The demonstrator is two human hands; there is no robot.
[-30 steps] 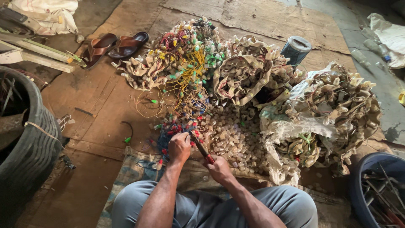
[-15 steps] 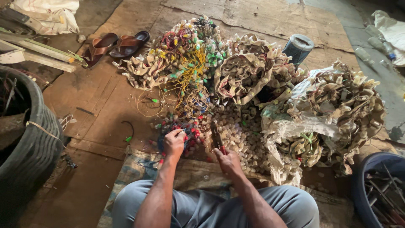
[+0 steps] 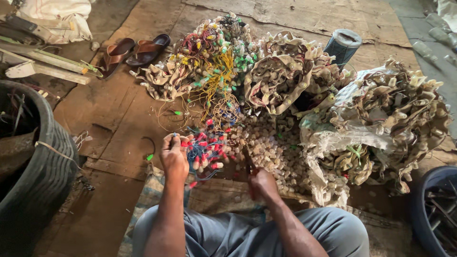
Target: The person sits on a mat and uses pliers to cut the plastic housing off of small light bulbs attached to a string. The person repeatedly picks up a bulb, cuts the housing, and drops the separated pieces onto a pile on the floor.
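Note:
My left hand (image 3: 174,156) is closed around a tangled bundle of blue wire with red bulb holders (image 3: 207,150), lifted just above the floor. My right hand (image 3: 262,184) grips a small dark tool with a red handle (image 3: 249,166), its tip pointing up toward a pile of pale loose sockets (image 3: 271,145). Both hands are in front of my knees, a hand's width apart.
Heaps of old light strings lie ahead: yellow and green wired ones (image 3: 214,71) and beige ones (image 3: 285,76), plus a large heap on white sacking (image 3: 390,123). A black tyre (image 3: 43,166) sits left, sandals (image 3: 135,50) far left, a dark spool (image 3: 342,45) behind, a blue basin (image 3: 435,209) right.
My left hand has shifted left and pulled the red and blue bundle with it. My right hand has dropped back toward my knee with the tool.

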